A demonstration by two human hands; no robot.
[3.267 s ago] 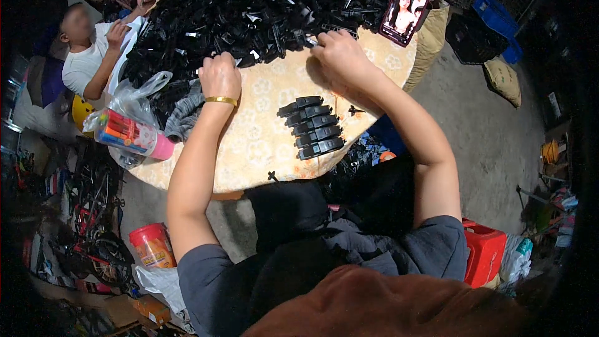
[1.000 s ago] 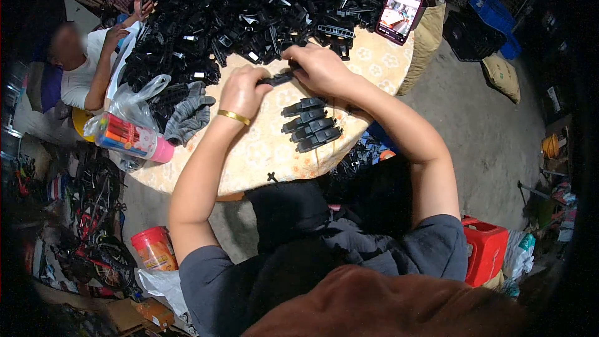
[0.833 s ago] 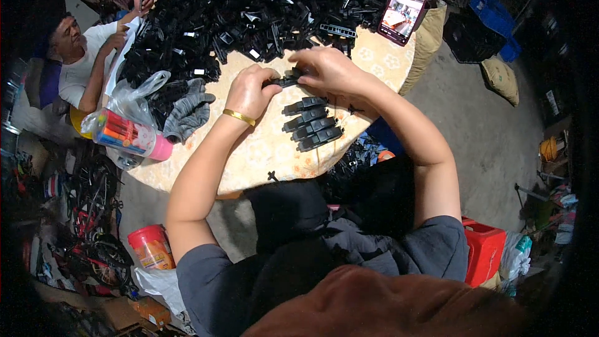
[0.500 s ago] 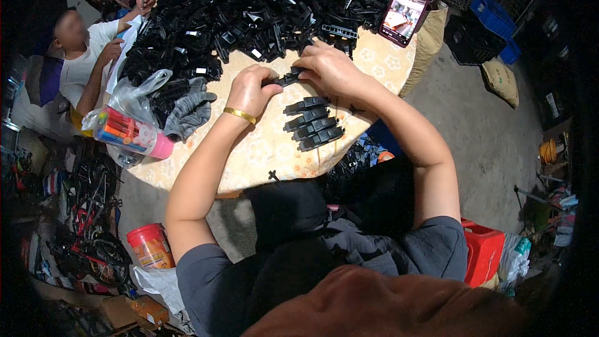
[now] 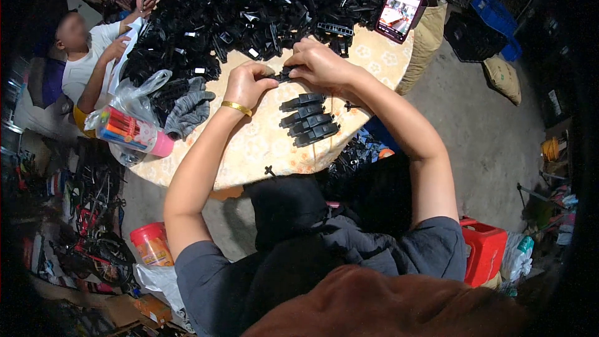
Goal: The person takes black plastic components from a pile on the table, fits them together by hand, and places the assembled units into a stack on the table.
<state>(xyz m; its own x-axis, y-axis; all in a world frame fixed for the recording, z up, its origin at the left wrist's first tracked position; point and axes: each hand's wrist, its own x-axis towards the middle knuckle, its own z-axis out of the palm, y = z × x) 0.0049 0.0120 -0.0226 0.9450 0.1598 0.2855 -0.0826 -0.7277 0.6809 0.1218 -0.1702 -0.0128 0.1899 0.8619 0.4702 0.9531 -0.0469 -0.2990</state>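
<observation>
Between my two hands, over the table's patterned cloth, is a small black plastic part (image 5: 284,75). My left hand (image 5: 247,87), with a gold-coloured band at its wrist, pinches the left end between thumb and fingers. My right hand (image 5: 319,66) is closed on the right end, and its fingers cover much of the part. Just below my right hand lie several similar black plastic pieces (image 5: 309,120) side by side in a slanting row. A large heap of black plastic parts (image 5: 262,15) spreads beyond both hands.
A phone (image 5: 401,9) stands upright at the table's right edge. Grey gloves (image 5: 189,109), a clear plastic bag (image 5: 138,95) and a pink-based cup of coloured pens (image 5: 132,131) lie at the left. Another person (image 5: 90,56) sits far left. A red stool (image 5: 483,251) stands right.
My right hand has come slightly left, narrowing the gap between my hands, so less of the black part shows. Both hands stay closed on it. The view has shifted a little.
</observation>
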